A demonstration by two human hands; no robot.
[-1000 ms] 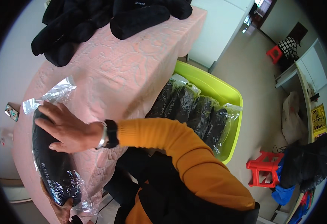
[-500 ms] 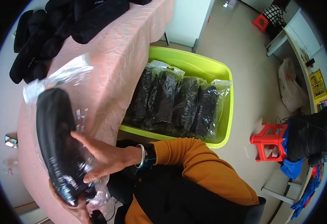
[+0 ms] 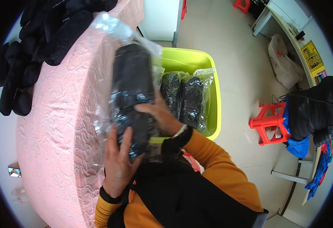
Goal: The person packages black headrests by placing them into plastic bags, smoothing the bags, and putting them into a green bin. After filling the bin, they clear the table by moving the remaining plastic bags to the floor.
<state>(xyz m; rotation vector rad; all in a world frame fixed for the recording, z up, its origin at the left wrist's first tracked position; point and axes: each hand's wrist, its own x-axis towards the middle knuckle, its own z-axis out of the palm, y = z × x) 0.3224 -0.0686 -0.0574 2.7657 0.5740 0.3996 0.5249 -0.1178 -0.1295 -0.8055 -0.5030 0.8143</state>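
A long black padded roll (image 3: pixel 133 76) in a clear plastic bag is held upright in front of me, between the pink-covered table and the green tub. My left hand (image 3: pixel 120 161) grips its lower end, fingers laid up along the front. At its right side, my right hand (image 3: pixel 162 114) holds the roll with the thumb across the front. The bag's loose clear end (image 3: pixel 111 24) sticks up past the top of the roll. Behind it, in the tub, stand more bagged black rolls (image 3: pixel 191 100); the held one hides part of them.
The pink quilted cloth (image 3: pixel 60 140) covers the table on my left, with a pile of unbagged black rolls (image 3: pixel 60 41) at its far end. The lime-green tub (image 3: pixel 216 102) stands on the floor. To the right are a red stool (image 3: pixel 267 123) and a black jacket (image 3: pixel 313 110).
Both hands have carried the bagged roll rightward, from over the table to the tub's near left side. It now stands more upright, and my view has shifted right.
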